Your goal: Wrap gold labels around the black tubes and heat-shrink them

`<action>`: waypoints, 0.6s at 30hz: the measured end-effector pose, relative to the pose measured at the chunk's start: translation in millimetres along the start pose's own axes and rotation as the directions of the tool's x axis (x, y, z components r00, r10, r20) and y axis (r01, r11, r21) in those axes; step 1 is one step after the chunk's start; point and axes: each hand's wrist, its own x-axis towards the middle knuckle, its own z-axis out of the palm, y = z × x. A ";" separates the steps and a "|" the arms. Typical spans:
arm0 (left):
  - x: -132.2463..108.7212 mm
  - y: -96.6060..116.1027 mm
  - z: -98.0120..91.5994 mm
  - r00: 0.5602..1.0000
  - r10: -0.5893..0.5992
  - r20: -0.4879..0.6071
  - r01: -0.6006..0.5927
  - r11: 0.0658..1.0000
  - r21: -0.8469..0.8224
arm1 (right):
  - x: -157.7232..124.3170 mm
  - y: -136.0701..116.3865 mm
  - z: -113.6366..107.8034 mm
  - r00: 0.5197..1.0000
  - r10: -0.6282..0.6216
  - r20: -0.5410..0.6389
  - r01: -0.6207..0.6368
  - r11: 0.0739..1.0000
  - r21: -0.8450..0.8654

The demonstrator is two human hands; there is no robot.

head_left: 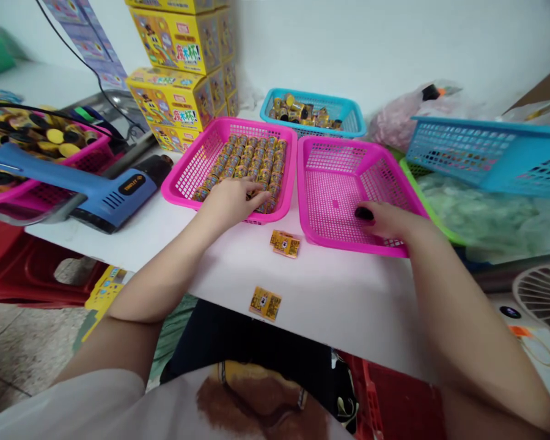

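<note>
My left hand (233, 198) rests over the near part of the left pink basket (183, 183), thumb and forefinger apart on the small printed cups (250, 159). These cups lie in neat rows inside it; the other fingertips are partly hidden. In the right pink basket (311, 229), my right hand (387, 220) reaches over the near right rim. A small round black-ended piece (363, 213) is at its fingertips, the rest of it hidden. On the white table in front lie a printed label (285, 244) and another printed label (264, 304) near the edge.
A blue heat gun (114, 198) lies at left, beside a pink basket of loose cups (91, 156). Yellow boxes (174, 110) are stacked behind. A blue basket (311, 128) stands at the wall; another blue basket (486, 153) and a fan (543, 299) are at right.
</note>
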 end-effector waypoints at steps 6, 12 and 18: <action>-41.4 21.7 -34.1 0.873 0.287 -0.394 -0.307 0.952 0.013 | -16.3 -25.4 -25.0 0.976 0.161 0.149 -0.124 0.965 -0.232; -172.4 46.7 0.8 0.801 0.591 0.094 -0.593 0.762 0.260 | -67.3 -74.8 -28.0 0.862 -0.035 -0.506 -0.025 0.994 -0.111; -226.9 17.3 28.3 0.700 0.648 0.302 -0.715 0.637 0.290 | -84.8 -106.3 13.2 0.657 -0.256 -0.710 0.338 0.941 -0.026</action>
